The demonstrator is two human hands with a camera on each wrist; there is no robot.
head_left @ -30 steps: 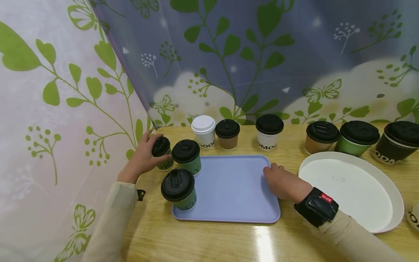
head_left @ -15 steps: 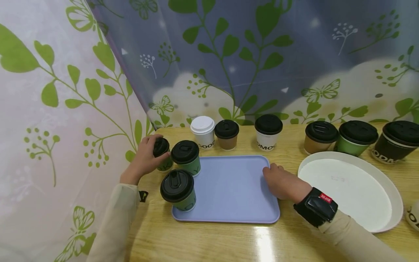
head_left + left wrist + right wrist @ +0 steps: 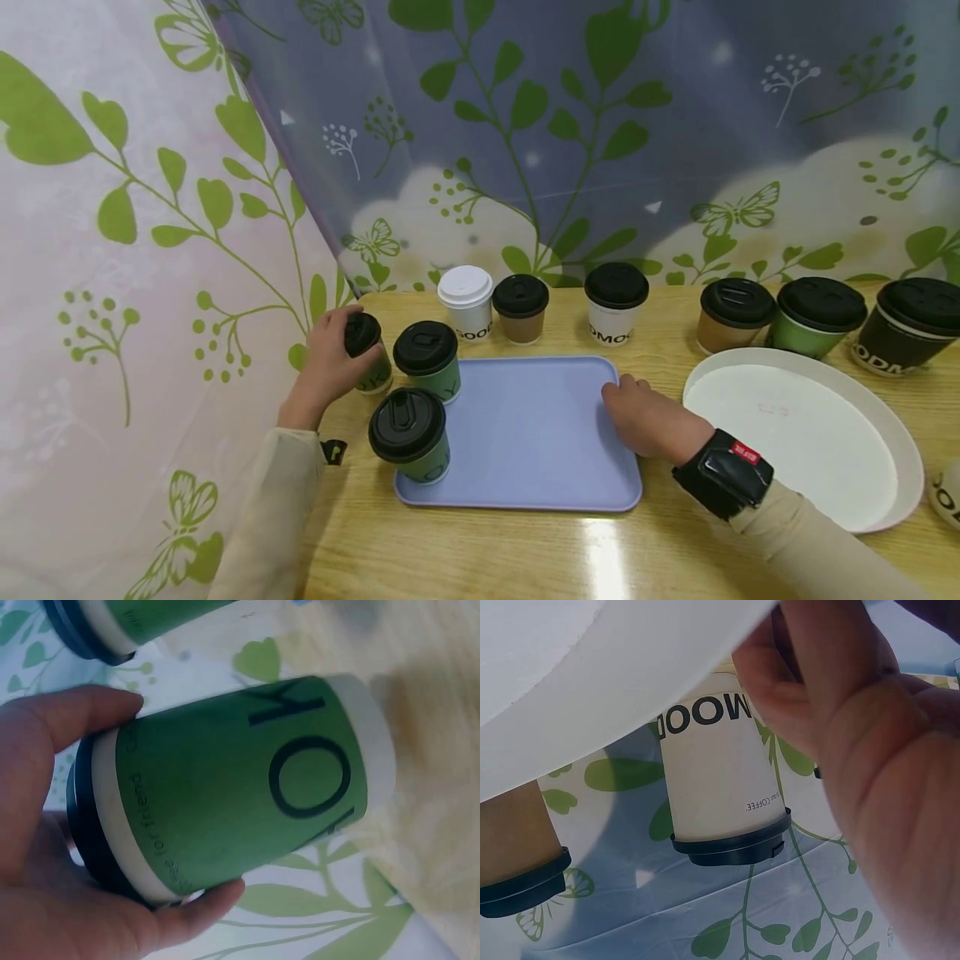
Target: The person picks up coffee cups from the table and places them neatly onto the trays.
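Green, the cup gripped by the left hand left of the lavender tray, whose edge the right hand holds, bears small "for friend" print legible only in the left wrist view.

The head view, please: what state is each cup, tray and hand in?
Left hand: gripping
Leftmost cup: lidded, held
Two nearby cups: lidded, upright
Far cups: lidded, upright
Rightmost cup: cut off, unclear
Blue tray: flat
Right hand: gripping tray edge
Round white tray: face up
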